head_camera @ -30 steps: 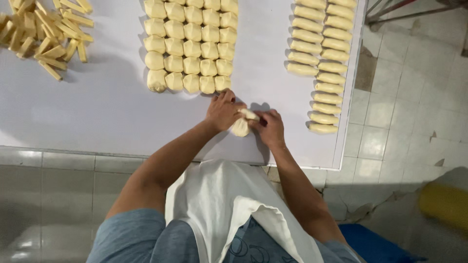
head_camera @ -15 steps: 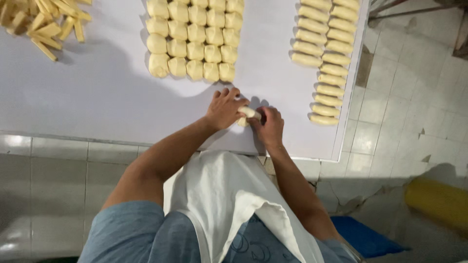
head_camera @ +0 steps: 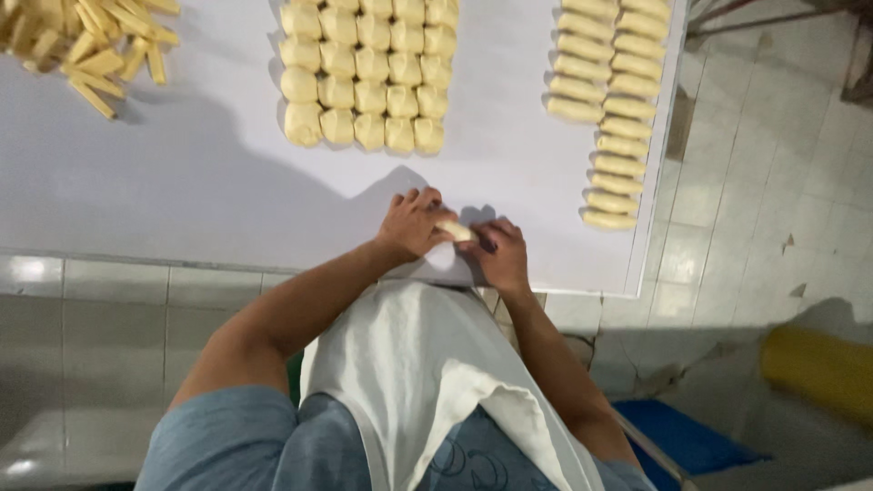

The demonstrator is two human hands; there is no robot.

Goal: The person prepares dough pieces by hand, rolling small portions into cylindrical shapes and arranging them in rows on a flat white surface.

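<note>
The left hand (head_camera: 414, 223) and right hand (head_camera: 498, 255) meet at the near edge of the white flat surface (head_camera: 182, 191), both closed on 1 small pale dough piece (head_camera: 455, 231) pinched between them. The grip looks like a fingertip pinch, though the fingers hide most of it. Beyond the grip lies a block of squarish pale dough lumps (head_camera: 368, 73); farther right, 2 rows of long pale dough rolls (head_camera: 609, 109).

- Your left hand (head_camera: 414, 225) lies palm down, fingers curled, knuckles facing up.
- Your right hand (head_camera: 498, 255) sits just beside it, fingers bent inward toward the left hand.
- Both forearms are bare and converge forward from your torso, elbows bent.
</note>
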